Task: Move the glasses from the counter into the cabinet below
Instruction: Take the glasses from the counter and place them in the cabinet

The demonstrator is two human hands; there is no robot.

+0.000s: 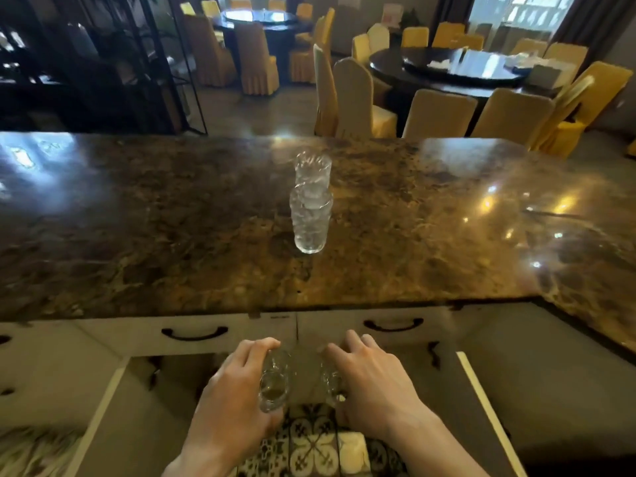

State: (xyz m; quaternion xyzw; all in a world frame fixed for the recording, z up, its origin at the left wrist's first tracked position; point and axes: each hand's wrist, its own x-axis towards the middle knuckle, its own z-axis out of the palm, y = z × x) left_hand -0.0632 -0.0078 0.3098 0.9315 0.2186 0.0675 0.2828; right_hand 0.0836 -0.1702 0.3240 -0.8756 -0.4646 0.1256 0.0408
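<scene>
Head view shows my left hand (234,390) and right hand (371,383) each gripping 1 small glass (273,383) before the open cabinet (192,366), while stacked glasses (311,204) stand far on the marble counter (137,218).

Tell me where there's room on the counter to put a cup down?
The counter is bare left and right of the stacked glasses, and between them and its front edge. Below is crowded: the left hand and right hand each hold a glass between the open cabinet doors.
</scene>
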